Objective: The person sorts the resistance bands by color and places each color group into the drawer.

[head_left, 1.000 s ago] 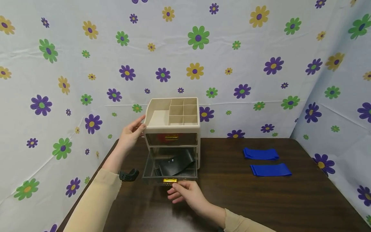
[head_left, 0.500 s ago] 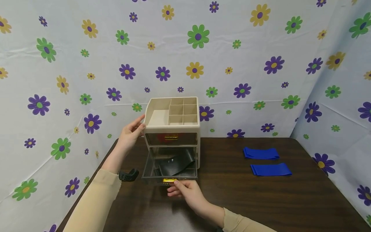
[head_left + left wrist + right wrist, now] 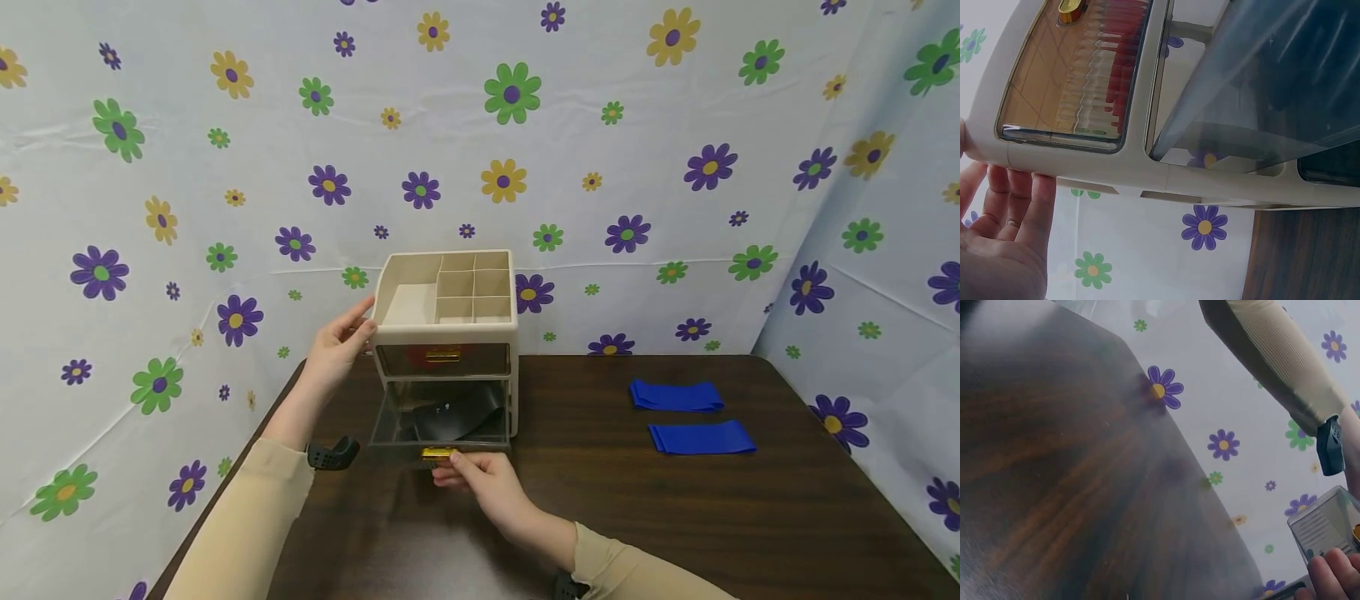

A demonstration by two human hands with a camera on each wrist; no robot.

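A clear lower drawer point(image 3: 397, 445) juts from a cream organizer point(image 3: 446, 335) on the desk point(image 3: 600, 517), farther in than half a second ago, while I watch from afar through three cameras. The right hand point(image 3: 491, 492) has moved with it, pinching the drawer's gold handle point(image 3: 437, 454), thumb on top. The left hand point(image 3: 336, 350) stays at the organizer's left side, fingers extended against it, thumb at the front corner. Inside the lower drawer, a dark flat piece point(image 3: 453, 417) now shows less of its near end.

The drawer points out toward the wearer; its front and the handle's long axis run left to right. The organizer stands upright.

My left wrist view reveals red and pale ridged contents point(image 3: 1125, 69) behind the upper drawer's point(image 3: 405, 360) front, only a reddish patch from the head. My right wrist view catches fingertips at a drawer corner and, beyond, the left sleeve point(image 3: 1285, 356) with its dark wristband point(image 3: 1330, 447).

Well to the right, two folded blue strips point(image 3: 702, 437) lie where they were, before a flowered curtain point(image 3: 450, 142).
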